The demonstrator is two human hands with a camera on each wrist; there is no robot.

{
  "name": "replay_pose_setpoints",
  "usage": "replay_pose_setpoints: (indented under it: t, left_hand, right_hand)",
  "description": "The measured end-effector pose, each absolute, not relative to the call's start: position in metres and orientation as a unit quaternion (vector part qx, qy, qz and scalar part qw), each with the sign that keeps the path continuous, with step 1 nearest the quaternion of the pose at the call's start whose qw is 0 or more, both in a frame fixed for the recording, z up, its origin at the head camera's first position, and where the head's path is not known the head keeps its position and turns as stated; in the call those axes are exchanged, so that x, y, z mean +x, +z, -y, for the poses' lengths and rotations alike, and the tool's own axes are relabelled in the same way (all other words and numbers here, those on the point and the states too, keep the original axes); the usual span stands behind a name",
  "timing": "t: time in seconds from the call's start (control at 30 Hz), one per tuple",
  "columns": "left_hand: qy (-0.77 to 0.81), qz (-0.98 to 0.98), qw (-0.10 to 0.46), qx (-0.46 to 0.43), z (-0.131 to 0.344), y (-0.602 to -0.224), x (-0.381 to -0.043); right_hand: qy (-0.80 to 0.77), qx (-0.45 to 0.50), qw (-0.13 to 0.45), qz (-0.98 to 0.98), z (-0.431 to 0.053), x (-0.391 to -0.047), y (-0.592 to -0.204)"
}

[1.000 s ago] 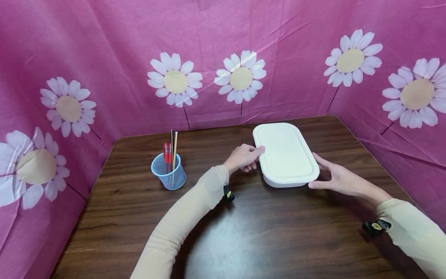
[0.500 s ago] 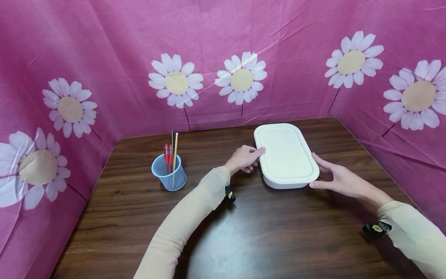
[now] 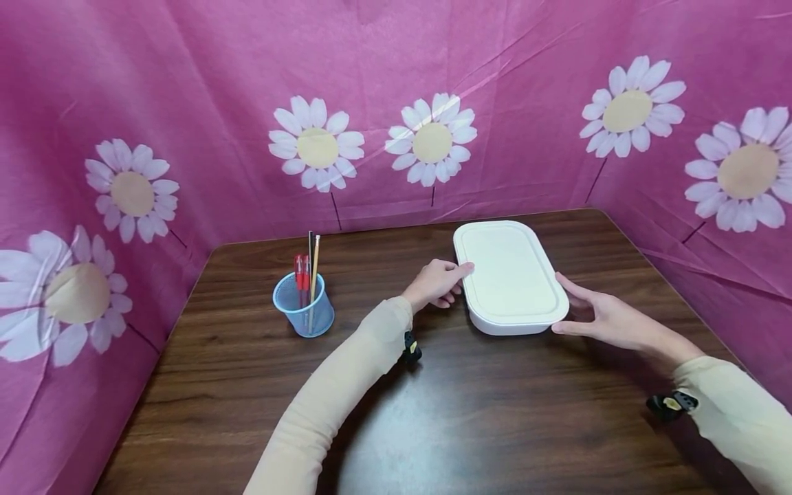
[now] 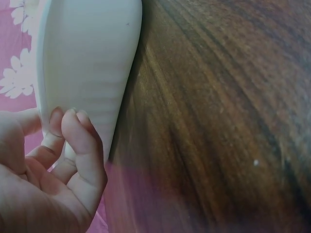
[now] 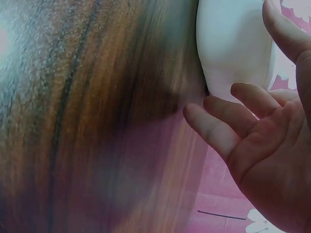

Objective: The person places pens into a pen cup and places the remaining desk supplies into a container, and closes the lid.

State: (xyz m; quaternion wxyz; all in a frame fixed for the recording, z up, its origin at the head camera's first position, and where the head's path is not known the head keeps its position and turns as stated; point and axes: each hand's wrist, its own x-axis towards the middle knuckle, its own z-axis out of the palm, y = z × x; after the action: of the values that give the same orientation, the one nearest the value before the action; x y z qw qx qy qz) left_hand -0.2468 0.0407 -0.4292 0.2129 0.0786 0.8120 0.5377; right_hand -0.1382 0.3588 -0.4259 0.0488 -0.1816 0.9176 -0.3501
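A white lidded food box (image 3: 506, 328) lies at the right rear of the table, its flat lid (image 3: 513, 275) on top. My left hand (image 3: 435, 280) is at its left side and pinches the lid's rim, thumb on top. In the left wrist view, the curled fingers (image 4: 82, 138) sit below that rim, against the box wall (image 4: 92, 63). At the near right corner is my right hand (image 3: 609, 317), thumb and index finger spread about the corner and touching it. The other fingers (image 5: 218, 121) are loosely bent, beside the box wall (image 5: 233, 43) in the right wrist view.
A blue mesh pen cup (image 3: 303, 306) with red pens (image 3: 302, 273), a pencil (image 3: 315, 265) and a dark stick stands left on the brown wooden table (image 3: 247, 399). A pink curtain (image 3: 371, 55) with white flowers surrounds the back and sides.
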Motion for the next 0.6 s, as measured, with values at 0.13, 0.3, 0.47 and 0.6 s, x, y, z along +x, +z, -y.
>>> replay_pose_setpoints:
  t: [0.13,0.3,0.47,0.6]
  left_hand:
    - [0.544,-0.808,0.214,0.073,-0.041,-0.430,-0.249]
    - [0.537,-0.814,0.207,0.084,-0.037,-0.428,-0.253]
    - [0.492,-0.846,0.162,0.123,-0.021,-0.420,-0.261]
    - [0.436,-0.881,0.070,0.170,-0.003,-0.404,-0.272]
  right_hand:
    - [-0.329,-0.176,0.058,-0.926,-0.360,-0.142,-0.423]
    - [-0.254,-0.153,0.067,-0.953,-0.360,-0.151,-0.410]
    - [-0.210,-0.151,0.049,-0.965,-0.356,-0.161,-0.390]
    - [-0.222,-0.157,0.031,-0.962,-0.349,-0.172,-0.367]
